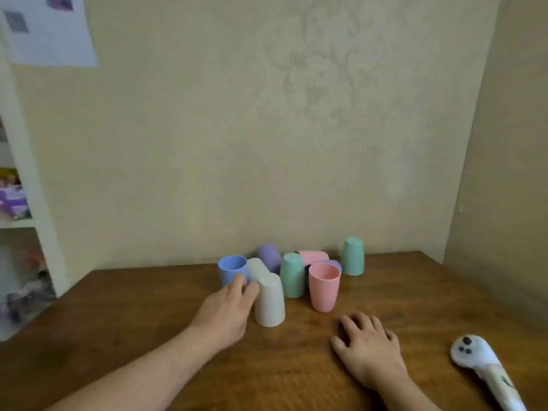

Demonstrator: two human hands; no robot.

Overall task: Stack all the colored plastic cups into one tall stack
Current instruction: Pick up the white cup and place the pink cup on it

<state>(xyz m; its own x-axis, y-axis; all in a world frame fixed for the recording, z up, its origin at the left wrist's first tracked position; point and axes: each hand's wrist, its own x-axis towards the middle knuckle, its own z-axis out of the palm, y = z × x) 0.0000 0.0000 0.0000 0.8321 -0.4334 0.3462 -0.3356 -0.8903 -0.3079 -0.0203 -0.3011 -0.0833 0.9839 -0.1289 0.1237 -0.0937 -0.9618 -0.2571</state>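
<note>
Several plastic cups cluster at the far middle of the wooden table (118,310). A blue cup (233,269) stands upright at the left. My left hand (228,310) reaches toward it, its fingertips touching the blue cup and a white cup (269,299) that stands upside down. Another white cup (256,269) and a purple cup (269,257) lie on their sides behind. A green cup (292,274) is upside down beside an upright pink cup (323,290). A pink cup (314,257) lies behind it. A second green cup (352,256) stands upside down at the right. My right hand (369,347) rests flat on the table.
A white handheld controller (480,360) lies at the table's right front. A beige wall runs close behind the cups and along the right side. White shelves (20,221) with clutter stand to the left.
</note>
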